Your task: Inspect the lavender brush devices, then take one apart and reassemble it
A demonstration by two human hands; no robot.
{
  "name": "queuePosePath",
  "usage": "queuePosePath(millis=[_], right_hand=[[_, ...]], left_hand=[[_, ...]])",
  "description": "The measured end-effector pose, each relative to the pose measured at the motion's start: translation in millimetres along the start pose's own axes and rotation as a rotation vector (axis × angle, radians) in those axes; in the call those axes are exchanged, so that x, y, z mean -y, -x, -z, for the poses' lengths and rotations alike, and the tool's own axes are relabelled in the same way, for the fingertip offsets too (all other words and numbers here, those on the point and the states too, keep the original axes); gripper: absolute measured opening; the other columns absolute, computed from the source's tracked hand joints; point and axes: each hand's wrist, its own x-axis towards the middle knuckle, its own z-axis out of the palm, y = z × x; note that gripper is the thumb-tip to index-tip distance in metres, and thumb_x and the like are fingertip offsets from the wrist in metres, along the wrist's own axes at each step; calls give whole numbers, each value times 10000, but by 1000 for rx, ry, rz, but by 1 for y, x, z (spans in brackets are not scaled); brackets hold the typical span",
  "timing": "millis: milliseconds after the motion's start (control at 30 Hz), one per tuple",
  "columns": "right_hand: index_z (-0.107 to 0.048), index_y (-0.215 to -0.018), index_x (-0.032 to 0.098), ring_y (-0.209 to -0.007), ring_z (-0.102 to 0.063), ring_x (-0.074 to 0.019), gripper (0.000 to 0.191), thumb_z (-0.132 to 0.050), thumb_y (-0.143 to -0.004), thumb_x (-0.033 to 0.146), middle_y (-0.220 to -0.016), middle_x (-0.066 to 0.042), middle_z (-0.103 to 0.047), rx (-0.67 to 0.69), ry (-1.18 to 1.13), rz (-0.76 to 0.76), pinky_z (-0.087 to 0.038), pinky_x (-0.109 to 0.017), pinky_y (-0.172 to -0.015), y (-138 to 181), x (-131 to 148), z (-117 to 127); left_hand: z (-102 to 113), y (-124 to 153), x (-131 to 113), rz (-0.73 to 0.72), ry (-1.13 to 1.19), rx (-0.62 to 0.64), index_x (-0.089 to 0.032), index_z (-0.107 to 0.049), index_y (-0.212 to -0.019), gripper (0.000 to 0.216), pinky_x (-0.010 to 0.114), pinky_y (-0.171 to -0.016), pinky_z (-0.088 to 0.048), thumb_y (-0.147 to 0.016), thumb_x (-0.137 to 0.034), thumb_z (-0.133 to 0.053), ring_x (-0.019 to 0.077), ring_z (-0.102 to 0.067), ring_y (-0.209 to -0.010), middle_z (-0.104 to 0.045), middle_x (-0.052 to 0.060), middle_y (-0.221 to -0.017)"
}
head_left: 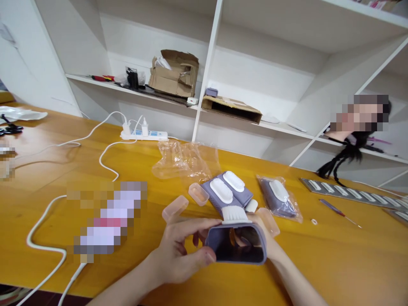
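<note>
My left hand [181, 250] grips the left edge of a grey-purple device [208, 248], thumb in front and fingers curled at its back. The device has a dark glossy face toward me and a white bristle brush [235, 214] on its top edge. My right hand [263, 225] is behind the device's right side, its fingers hidden. Just beyond lie two similar grey-purple devices [212, 182] side by side, with white oval brush heads up. Near them are clear plastic covers: one [198, 194] by the devices, another [175, 209] left, a third [270, 223] by my right wrist.
Right of the pair lies a bagged device [280, 197]. Farther right are a screwdriver [333, 207], a small white ring [314, 221] and metal strips [350, 193]. A blurred phone-like screen [111, 219] with a cable lies left. Behind are crumpled plastic [185, 159], a power strip [145, 135] and shelves.
</note>
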Motion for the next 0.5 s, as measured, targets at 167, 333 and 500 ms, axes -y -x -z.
queuePosePath(millis=[167,333,500], right_hand=[[-398,-548,201,-501,-306,-106,189,-537,-653,273,-520,43,-370,18,48,5,-299,-230,-452,-1,3,1],[-363,-540,205,-503,-275,-97,178,-512,-633,238,-528,59,-324,67,97,33,-269,-225,-471,-1,6,4],[-336,-537,209,-491,-269,-93,179,-489,-628,190,-504,74,-288,95,150,26,-253,-217,-465,0,10,8]], left_hand=[[5,-9,-1,153,-162,-5,-175,-715,-815,223,197,-451,-400,-761,-360,-602,99,-525,-473,-643,5,-553],[9,-16,3,219,-568,94,-180,-569,-545,197,222,-468,-321,-736,-202,-525,98,-427,-473,-472,-30,-457],[12,-15,10,179,-636,198,-176,-353,-484,203,224,-446,-236,-631,-131,-486,78,-342,-429,-375,-51,-431]])
